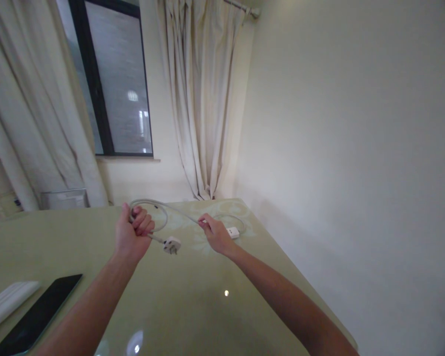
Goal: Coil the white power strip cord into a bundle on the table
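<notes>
A white power cord [178, 209] runs between my two hands above the table. My left hand [135, 230] is closed around a loop of it, and the cord's plug [171, 245] hangs out to the right of that fist, prongs pointing down. Farther right, my right hand [215, 233] pinches the same cord between thumb and fingers. Just behind the right hand lies a white power strip [233, 232], partly hidden by it, with a curve of cord leading from its far end.
The glossy pale green table [193, 296] meets a white wall [337, 148] on the right. At the lower left lie a black flat tablet-like slab [40, 311] and a long white object [7, 301]. Cream curtains [207, 99] hang by a dark-framed window [114, 74].
</notes>
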Tool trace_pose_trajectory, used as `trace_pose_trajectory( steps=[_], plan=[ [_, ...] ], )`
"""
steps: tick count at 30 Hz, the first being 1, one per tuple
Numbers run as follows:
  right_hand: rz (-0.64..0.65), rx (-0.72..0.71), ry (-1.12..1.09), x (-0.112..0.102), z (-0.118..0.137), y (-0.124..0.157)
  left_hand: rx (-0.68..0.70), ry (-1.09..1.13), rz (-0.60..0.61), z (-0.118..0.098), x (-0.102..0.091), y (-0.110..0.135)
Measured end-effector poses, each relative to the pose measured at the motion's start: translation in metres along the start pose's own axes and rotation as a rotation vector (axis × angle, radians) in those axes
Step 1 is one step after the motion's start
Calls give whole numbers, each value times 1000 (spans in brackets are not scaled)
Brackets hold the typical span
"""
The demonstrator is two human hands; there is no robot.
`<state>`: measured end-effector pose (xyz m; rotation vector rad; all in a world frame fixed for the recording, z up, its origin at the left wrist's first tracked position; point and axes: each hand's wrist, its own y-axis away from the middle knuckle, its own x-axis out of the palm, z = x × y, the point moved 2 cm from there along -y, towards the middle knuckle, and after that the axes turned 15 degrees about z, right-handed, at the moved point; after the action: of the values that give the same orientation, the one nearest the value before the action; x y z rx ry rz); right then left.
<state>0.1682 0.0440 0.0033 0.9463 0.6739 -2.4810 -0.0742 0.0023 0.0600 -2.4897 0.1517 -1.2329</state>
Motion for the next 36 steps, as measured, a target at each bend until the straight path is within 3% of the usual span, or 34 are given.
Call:
trace_pose_trajectory(
  steps=[4,7,10,13,16,20,25,27,31,34,36],
  plan=[
    [125,5,57,5,-5,9,78,-100,26,-14,0,-4],
    [236,50,315,9,-4,18,165,-231,15,-21,-1,-9],
    [345,68,619,18,6,26,171,-483,54,-13,0,-10],
    [422,2,819,29,24,26,83,-777,143,10,4,-7],
    [463,-144,916,33,44,22,-88,-1071,267,36,5,-3],
    [395,-255,868,26,59,11,-222,-1271,396,57,4,5],
    [204,-159,456,4,46,-1,-445,-1184,423,62,-5,16],
    [131,-105,227,-11,29,0,-481,-1090,361,52,-15,19],
    [95,-46,-175,-49,-11,6,-644,-681,250,18,-40,26],
    [7,-37,-214,-66,-29,3,-790,-508,293,7,-51,36],
    [-75,-25,-102,-63,-28,-2,-796,-390,315,12,-48,41]
  ],
)
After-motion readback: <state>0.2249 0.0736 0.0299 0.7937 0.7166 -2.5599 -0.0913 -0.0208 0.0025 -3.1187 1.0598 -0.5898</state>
